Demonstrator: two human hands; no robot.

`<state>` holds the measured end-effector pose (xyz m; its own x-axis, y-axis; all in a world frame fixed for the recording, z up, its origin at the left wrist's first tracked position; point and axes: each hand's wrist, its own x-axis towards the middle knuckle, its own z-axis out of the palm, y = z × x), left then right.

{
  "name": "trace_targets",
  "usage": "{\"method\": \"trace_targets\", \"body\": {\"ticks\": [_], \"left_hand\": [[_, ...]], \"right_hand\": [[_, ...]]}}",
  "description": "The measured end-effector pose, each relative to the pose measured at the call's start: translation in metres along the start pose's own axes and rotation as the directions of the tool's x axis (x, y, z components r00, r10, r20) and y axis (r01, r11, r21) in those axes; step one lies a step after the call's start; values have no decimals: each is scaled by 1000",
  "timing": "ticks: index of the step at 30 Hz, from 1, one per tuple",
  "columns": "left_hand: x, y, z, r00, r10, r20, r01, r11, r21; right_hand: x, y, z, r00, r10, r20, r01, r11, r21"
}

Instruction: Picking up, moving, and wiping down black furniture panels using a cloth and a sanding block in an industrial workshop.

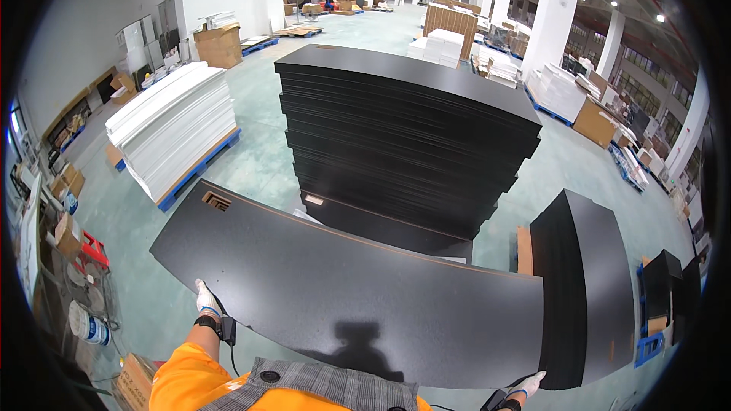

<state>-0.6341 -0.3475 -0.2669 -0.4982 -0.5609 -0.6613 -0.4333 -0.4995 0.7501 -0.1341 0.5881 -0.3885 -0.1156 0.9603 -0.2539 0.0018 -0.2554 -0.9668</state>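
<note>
A long black panel [343,281] spans the space in front of me, with a thin brown line along its far edge and a small cut-out near its far left corner. My left hand [207,298], in a white glove, grips its near edge toward the left end. At the near right corner, my right hand [528,385], also gloved, holds the panel; the fingers beneath are hidden on both sides. Beyond the panel rises a tall stack of black panels [396,137]. Another black stack [594,281] stands close by the panel's right end.
White boards [175,110] are piled on a blue pallet [199,171] at the left. A white bucket [89,324] and cardboard boxes [70,236] line the left side. White pillars [553,15] and more loaded pallets fill the far right. A blue crate [649,350] sits at lower right.
</note>
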Motion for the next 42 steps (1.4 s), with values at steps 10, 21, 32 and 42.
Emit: {"method": "trace_targets", "body": {"ticks": [10,21,32,42], "left_hand": [[-41,12,0,965,176,-193,-111,945,307],[-66,-8,-27,942,333,41,-236,570,787],[-204,-96,-184,930,190,315,-368,455,811],[-363,-345,-583,829,27,-558,282,842,460]], "right_hand": [[-188,-147,131,910,24,-415,-160,942,-295],[-153,-122,102,945,-174,-278,-53,756,-653],[-158,-49,178,832,86,548,490,349,-799],[-493,54,326,-171,653,738,929,357,-101]]}}
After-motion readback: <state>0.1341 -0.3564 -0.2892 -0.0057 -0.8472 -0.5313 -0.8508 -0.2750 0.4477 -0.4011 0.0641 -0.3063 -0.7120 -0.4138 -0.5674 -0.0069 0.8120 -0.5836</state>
